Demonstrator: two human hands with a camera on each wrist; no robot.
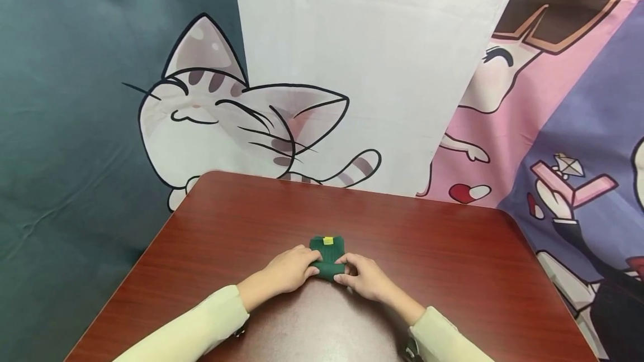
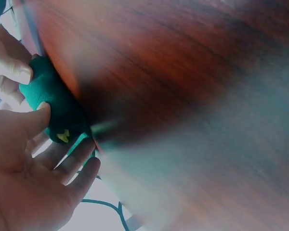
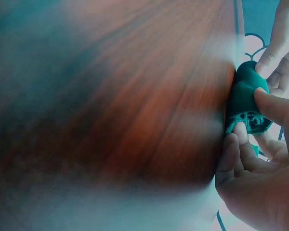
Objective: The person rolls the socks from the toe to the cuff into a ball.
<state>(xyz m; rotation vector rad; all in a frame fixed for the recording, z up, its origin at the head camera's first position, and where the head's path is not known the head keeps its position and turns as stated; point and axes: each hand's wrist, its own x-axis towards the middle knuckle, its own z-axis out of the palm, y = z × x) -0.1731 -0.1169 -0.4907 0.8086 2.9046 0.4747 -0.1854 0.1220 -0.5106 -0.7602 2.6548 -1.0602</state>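
Note:
A dark green ribbed knit cloth (image 1: 327, 253) lies on the table, its near end rolled into a thick cylinder and its far end flat, with a small yellow tag (image 1: 328, 241). My left hand (image 1: 290, 268) pinches the roll's left end between thumb and fingers. At the opposite end, my right hand (image 1: 366, 278) grips the roll with thumb and fingertips. Coiled layers show at the end of the green cloth (image 3: 243, 94) in the right wrist view. From the left wrist, the thumb presses the near side of the green cloth (image 2: 58, 101) while other fingers spread below it.
A reddish-brown wooden table (image 1: 241, 211) with rounded corners spreads around both hands. Behind it hangs a printed backdrop (image 1: 377, 60) with a cartoon cat (image 1: 216, 127) and other figures. Light-coloured sleeves cover both forearms.

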